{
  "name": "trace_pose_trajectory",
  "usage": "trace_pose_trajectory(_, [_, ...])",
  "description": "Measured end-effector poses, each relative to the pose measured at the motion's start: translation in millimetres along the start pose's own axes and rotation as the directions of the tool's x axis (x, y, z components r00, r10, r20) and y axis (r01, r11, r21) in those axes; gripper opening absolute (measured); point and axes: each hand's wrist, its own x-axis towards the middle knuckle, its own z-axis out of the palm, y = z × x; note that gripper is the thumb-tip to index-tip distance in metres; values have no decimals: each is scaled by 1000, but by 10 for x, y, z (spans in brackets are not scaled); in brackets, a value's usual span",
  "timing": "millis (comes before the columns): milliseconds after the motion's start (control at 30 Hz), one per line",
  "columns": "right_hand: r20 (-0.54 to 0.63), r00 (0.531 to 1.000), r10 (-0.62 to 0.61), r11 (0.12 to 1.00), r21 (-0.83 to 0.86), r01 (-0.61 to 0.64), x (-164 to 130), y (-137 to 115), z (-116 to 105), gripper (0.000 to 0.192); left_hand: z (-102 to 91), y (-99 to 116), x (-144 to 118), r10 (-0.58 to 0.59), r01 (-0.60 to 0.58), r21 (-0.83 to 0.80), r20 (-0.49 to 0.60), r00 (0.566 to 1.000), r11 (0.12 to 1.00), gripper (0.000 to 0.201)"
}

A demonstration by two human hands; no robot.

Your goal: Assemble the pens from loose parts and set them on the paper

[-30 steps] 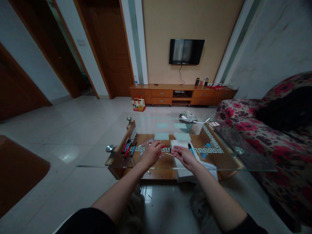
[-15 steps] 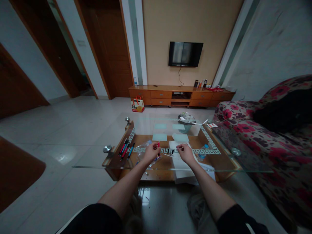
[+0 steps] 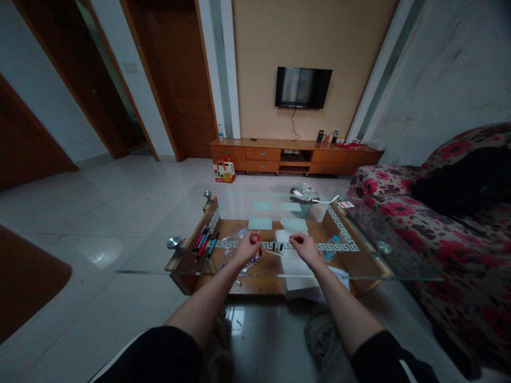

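A thin red pen (image 3: 259,240) stands nearly upright in the left hand (image 3: 247,248), whose fingers are closed around it, above the clear glass tabletop (image 3: 159,250); the right hand (image 3: 306,247) is curled just across from it, pinching something too small to make out; between the two hands lie small dark pen parts (image 3: 278,247) by a sheet of white paper (image 3: 293,260); a crumpled clear plastic bag (image 3: 235,242) sits beside the left hand; a row of red, black and blue pens (image 3: 205,243) lies further left; a flowered red sofa (image 3: 447,223) stands to the right.
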Motion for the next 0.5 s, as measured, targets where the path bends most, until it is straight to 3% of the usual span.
trace_pose_trajectory(267, [104,994,-16,962,-268,44,-103,-105,-114,19,-103,-13,-21,72,-79,67,100,992,995,30])
trace_pose_trajectory(500, [209,975,-71,951,-282,129,-192,-113,-97,17,-110,-12,-15,160,-204,292,169,973,934,34])
